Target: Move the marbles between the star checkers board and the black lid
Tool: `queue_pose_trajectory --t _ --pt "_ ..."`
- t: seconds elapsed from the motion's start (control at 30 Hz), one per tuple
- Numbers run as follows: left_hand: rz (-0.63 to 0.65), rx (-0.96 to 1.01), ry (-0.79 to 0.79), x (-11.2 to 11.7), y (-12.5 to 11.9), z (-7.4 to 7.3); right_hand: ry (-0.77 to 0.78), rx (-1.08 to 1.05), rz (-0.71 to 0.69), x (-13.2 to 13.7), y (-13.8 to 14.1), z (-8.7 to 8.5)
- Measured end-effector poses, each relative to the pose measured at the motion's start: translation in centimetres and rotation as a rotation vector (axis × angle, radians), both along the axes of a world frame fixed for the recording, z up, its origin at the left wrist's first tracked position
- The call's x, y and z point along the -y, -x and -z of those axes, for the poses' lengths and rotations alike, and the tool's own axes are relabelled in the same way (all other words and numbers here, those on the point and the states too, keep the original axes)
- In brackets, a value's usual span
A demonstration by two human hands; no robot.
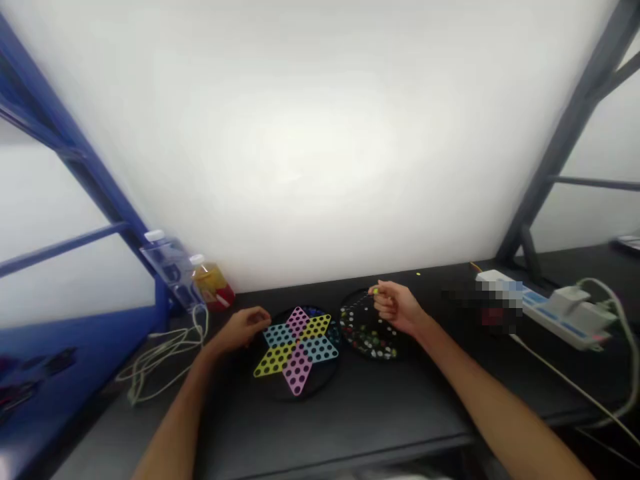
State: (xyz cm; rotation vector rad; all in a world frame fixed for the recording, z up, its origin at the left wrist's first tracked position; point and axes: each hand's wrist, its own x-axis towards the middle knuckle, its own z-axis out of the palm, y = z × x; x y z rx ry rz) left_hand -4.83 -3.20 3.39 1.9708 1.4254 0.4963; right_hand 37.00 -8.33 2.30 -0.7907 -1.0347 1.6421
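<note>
A star-patterned Chinese checkers board (297, 369) with pink, yellow and light blue points lies on the black table. At its left edge rests my left hand (245, 326), with loosely bent fingers and nothing visible in them. My right hand (395, 305) is raised over a round dark tray (356, 352) on the board's right. Its thumb and forefinger pinch a small yellow marble (376, 291). Several marbles (375, 344), white, green and red among them, lie scattered in the tray. Some blue ones show at the board's upper right rim.
A clear bottle (173, 267) and a bottle of yellow drink (212, 283) stand at the back left. Coiled white cable (170, 357) lies before them. On the right is a white power strip (540, 310) with plugs. A small yellow spot (419, 274) lies near the wall.
</note>
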Motion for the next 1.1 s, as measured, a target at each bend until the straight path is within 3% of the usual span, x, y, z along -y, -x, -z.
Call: queue_pose_trajectory --t 0.13,0.27,0.33,0.4,0.63,0.8,1.0,1.1 --pt "-0.024 0.006 -0.001 -0.1 0.0 0.2 0.026 0.109 0.048 0.0 1.0 0.4" --pt "-0.015 -0.002 -0.015 -0.2 0.0 0.3 -0.253 0.618 0.179 0.2 0.5 0.6" --pt "-0.020 0.000 -0.013 -0.2 0.0 0.3 -0.402 0.856 0.116 0.3 -0.3 0.3" --pt "-0.024 -0.002 -0.007 -0.1 -0.1 0.3 -0.449 0.989 0.006 0.4 -1.1 0.0" --pt "-0.033 -0.002 -0.013 -0.3 -0.1 0.4 -0.432 1.075 -0.164 0.8 -1.3 0.0" --pt "-0.045 0.000 -0.001 -0.4 -0.1 0.3 -0.354 0.952 -0.143 0.5 -1.4 0.3" --pt "-0.037 -0.004 -0.010 -0.4 -0.2 0.3 -0.006 0.308 -0.091 -0.4 -2.5 1.0" --pt "-0.040 -0.011 -0.007 -0.4 -0.2 0.3 0.051 0.165 -0.111 -0.5 -2.0 0.9"
